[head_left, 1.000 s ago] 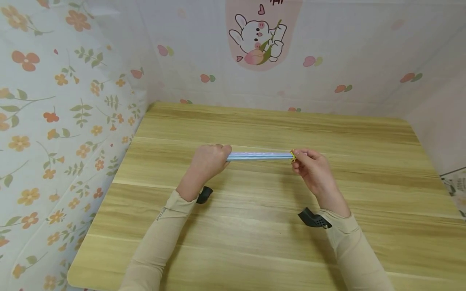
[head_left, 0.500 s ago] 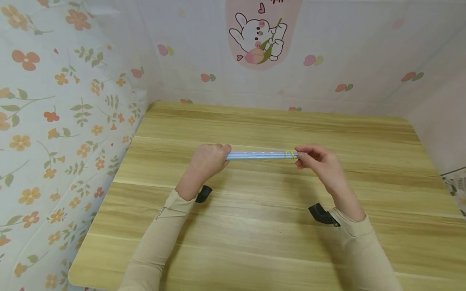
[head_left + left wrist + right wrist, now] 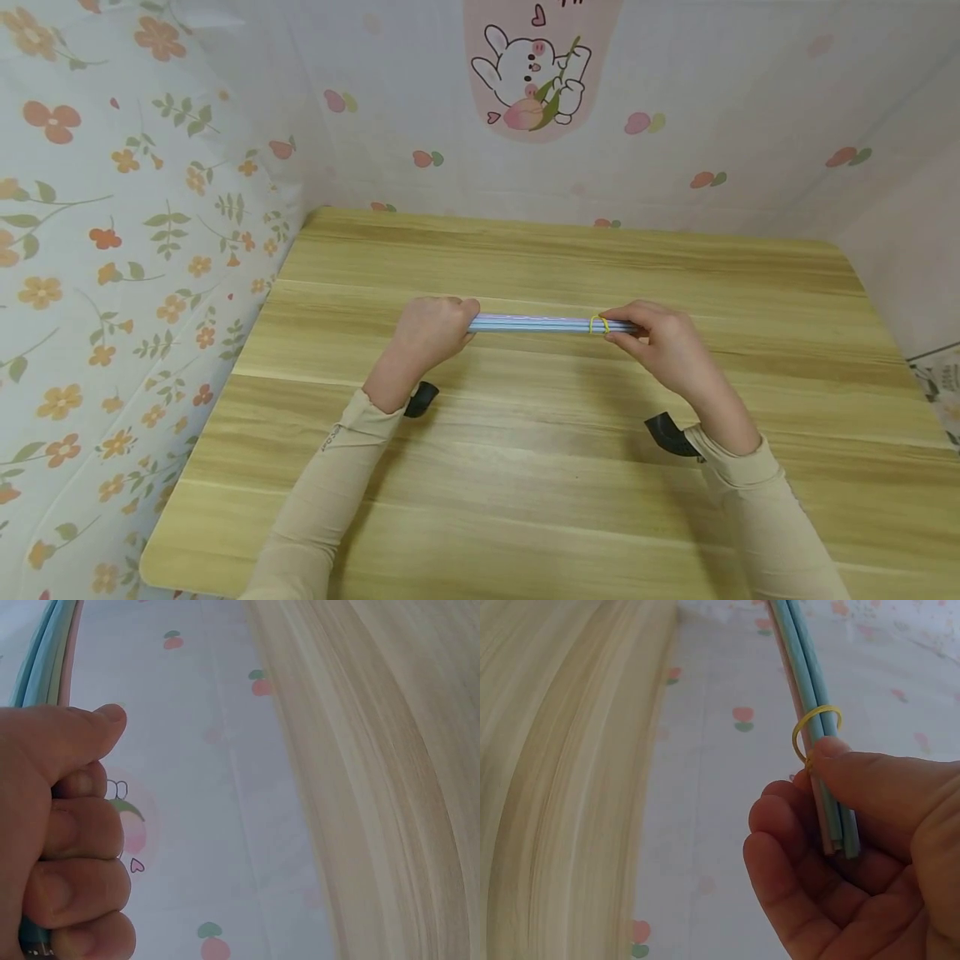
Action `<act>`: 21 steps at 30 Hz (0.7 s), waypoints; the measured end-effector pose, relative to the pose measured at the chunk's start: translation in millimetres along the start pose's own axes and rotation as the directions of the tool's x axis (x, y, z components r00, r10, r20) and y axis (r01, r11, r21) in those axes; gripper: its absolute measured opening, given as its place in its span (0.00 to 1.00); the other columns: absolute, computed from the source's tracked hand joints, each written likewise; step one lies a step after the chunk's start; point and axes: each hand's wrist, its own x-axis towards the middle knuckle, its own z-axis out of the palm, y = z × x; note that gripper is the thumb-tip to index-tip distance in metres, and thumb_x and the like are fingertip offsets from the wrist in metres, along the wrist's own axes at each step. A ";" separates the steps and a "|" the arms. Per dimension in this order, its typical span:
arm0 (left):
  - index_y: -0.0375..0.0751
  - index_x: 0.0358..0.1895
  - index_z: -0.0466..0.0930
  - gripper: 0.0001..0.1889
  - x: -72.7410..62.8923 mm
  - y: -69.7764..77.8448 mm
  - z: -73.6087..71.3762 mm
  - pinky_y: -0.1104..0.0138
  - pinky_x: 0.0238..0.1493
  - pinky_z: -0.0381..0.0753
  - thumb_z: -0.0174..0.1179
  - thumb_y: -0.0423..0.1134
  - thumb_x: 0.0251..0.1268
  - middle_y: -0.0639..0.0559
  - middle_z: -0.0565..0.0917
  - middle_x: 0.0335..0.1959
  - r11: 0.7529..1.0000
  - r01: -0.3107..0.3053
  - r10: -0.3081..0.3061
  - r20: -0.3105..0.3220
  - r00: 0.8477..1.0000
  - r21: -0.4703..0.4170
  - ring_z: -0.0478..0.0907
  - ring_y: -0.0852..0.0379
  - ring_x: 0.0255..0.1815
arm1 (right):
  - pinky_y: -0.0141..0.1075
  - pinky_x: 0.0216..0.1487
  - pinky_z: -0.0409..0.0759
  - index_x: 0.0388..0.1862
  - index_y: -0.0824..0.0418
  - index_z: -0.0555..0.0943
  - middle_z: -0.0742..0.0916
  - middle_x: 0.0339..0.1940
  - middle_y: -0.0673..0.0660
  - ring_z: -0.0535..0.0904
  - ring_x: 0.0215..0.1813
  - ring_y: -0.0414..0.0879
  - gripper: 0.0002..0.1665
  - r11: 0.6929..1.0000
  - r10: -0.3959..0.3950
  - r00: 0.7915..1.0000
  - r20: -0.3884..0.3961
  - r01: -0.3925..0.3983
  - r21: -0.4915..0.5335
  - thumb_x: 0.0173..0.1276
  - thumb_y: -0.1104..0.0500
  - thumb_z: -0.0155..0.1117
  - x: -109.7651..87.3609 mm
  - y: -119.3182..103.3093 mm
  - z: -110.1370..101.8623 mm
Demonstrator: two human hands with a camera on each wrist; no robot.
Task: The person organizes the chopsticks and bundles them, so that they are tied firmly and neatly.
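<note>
A bundle of pastel blue and pink chopsticks point(image 3: 532, 323) is held level above the table, one end in each hand. My left hand point(image 3: 437, 327) wraps its fingers round the left end, hiding most of it. At the right end, my right hand point(image 3: 660, 337) pinches the narrow ends between thumb and fingers. A yellow rubber band point(image 3: 593, 325) circles the bundle just left of the right fingertips. In the right wrist view this band point(image 3: 798, 742) sits as a loose loop by the thumb tip, and the bare stick ends point(image 3: 849, 844) reach into the palm.
A wood-grain table point(image 3: 510, 500) lies beneath both hands. Behind it hangs a pale cloth point(image 3: 360, 108) with a rabbit print, and a floral cloth point(image 3: 150, 275) runs along the left side. Each wrist carries a black mount point(image 3: 670, 434).
My right hand has let go of the yellow rubber band, shifted right and taken hold of the chopstick ends. The band now stays round the bundle. My left hand keeps its grip.
</note>
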 end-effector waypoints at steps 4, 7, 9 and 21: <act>0.42 0.22 0.71 0.11 0.8 0.8 -2.5 0.71 0.14 0.54 0.63 0.36 0.59 0.55 0.71 0.13 1.000 -0.004 0.004 0.002 1.000 -0.002 0.55 0.63 0.14 | 0.29 0.32 0.76 0.44 0.64 0.84 0.86 0.35 0.54 0.79 0.32 0.42 0.15 1.000 -0.019 1.000 -0.015 0.019 -0.003 0.56 0.68 0.70 0.0 -0.5 0.6; 0.42 0.22 0.71 0.11 1.6 1.1 -3.0 0.71 0.14 0.53 0.62 0.35 0.59 0.55 0.70 0.12 1.000 -0.008 0.008 -0.007 1.000 -0.005 0.54 0.63 0.14 | 0.30 0.30 0.74 0.44 0.64 0.84 0.86 0.34 0.53 0.76 0.30 0.41 0.15 0.999 -0.041 0.999 -0.017 0.040 -0.017 0.56 0.67 0.70 0.6 -1.0 2.3; 0.43 0.21 0.70 0.11 2.3 1.2 -2.9 0.71 0.14 0.53 0.62 0.35 0.58 0.56 0.67 0.12 1.000 -0.009 0.009 -0.014 1.000 -0.010 0.54 0.62 0.14 | 0.31 0.28 0.72 0.45 0.63 0.84 0.85 0.33 0.53 0.74 0.29 0.40 0.16 0.998 -0.062 0.998 -0.017 0.061 -0.027 0.55 0.68 0.70 1.1 -1.2 4.1; 0.43 0.21 0.70 0.12 4.7 3.4 -4.0 0.71 0.15 0.52 0.61 0.35 0.59 0.57 0.66 0.12 1.000 -0.011 0.011 0.010 1.000 -0.024 0.54 0.62 0.14 | 0.25 0.24 0.62 0.47 0.60 0.86 0.78 0.22 0.46 0.62 0.23 0.35 0.21 0.986 -0.163 0.985 -0.062 0.164 0.022 0.50 0.67 0.73 2.6 -1.4 9.4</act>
